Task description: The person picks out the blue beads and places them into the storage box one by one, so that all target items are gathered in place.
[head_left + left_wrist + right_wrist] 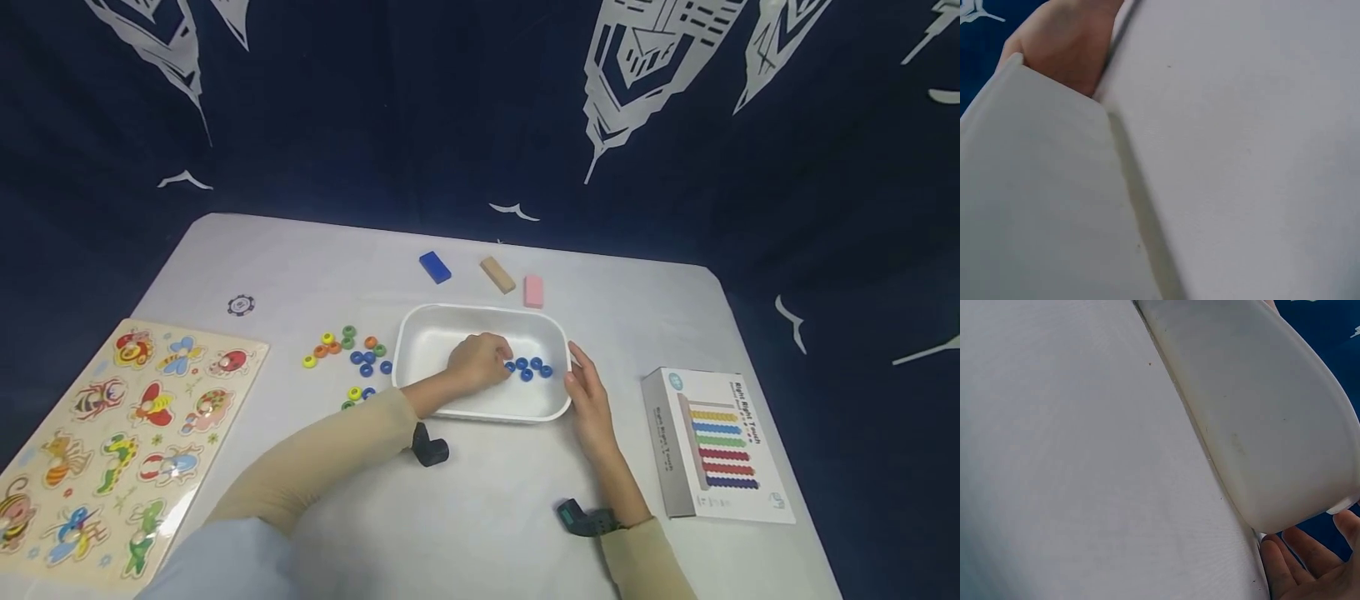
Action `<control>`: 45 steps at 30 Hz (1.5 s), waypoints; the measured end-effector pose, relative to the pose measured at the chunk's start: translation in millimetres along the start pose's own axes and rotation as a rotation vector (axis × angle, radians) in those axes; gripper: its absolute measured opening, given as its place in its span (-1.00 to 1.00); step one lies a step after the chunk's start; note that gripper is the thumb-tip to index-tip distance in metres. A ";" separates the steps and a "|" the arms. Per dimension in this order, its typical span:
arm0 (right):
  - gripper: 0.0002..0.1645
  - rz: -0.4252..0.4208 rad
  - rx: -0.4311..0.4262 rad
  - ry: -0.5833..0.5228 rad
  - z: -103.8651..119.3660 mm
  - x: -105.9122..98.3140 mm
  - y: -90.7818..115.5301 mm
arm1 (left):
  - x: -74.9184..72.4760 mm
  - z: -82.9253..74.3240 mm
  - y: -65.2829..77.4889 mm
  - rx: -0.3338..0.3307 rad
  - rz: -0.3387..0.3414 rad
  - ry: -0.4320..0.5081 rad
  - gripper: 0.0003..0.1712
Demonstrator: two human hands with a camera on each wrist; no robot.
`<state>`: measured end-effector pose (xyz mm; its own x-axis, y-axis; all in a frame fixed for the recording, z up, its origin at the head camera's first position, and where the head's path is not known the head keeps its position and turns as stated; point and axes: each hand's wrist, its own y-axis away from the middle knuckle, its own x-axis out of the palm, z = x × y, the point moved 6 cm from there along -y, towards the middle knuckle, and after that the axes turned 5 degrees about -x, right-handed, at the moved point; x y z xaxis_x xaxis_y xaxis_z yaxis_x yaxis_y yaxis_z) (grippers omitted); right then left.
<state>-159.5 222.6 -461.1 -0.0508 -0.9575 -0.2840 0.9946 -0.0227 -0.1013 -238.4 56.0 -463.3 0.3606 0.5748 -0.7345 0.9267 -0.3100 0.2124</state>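
The tray [435, 333] is set mid-table, with blue beads [536, 363] gathered in its right half. The left hand [477, 364] is held inside, fingers curled beside the leftmost of these; whether a bead is pinched cannot be told. The tray's right end is touched by the right hand [590, 400], its fingers loosely extended, the thumb at the rim.

The tray's near-left rim is crossed by the left forearm. Just left of the tray, loose beads [334, 347] in yellow, orange, green and blue are scattered, some near the rim. Beyond it are laid a blue block [435, 267], a wooden block [497, 275] and a pink block [533, 292], the last closest to the rim. A chip [241, 305] is seen farther left, above an insect puzzle [112, 425].

The table's [480, 517] far edge is backed by a dark curtain [412, 108]. Open white surface is left in front of the tray and between right hand and box [723, 446]. "Right Right Touch" is printed on the box; smaller lettering cannot be read.
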 end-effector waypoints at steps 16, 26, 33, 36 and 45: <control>-0.46 -0.017 -0.001 0.001 4.8 -1.6 1.3 | -82.2 34.2 138.5 0.346 -0.670 0.353 -0.72; -0.46 -0.021 -0.009 -0.004 11.2 -3.0 2.8 | -96.5 149.7 154.3 -0.011 -0.832 0.434 -0.71; -0.46 -0.011 -0.001 -0.008 11.1 -0.1 3.2 | -79.1 165.3 143.2 -0.051 -0.740 0.314 -0.65; -0.46 -0.016 0.004 -0.002 11.8 -0.1 3.8 | -72.3 162.9 139.0 -0.062 -0.685 0.176 -0.63; -0.46 -0.014 -0.005 0.000 11.8 -0.1 2.4 | -70.7 154.4 135.9 -0.100 -0.622 -0.008 -0.65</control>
<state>-156.1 219.2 -450.1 -0.0651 -0.9571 -0.2824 0.9933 -0.0352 -0.1098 -154.2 -143.7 -482.0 -0.2496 0.6187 -0.7449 0.9683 0.1530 -0.1974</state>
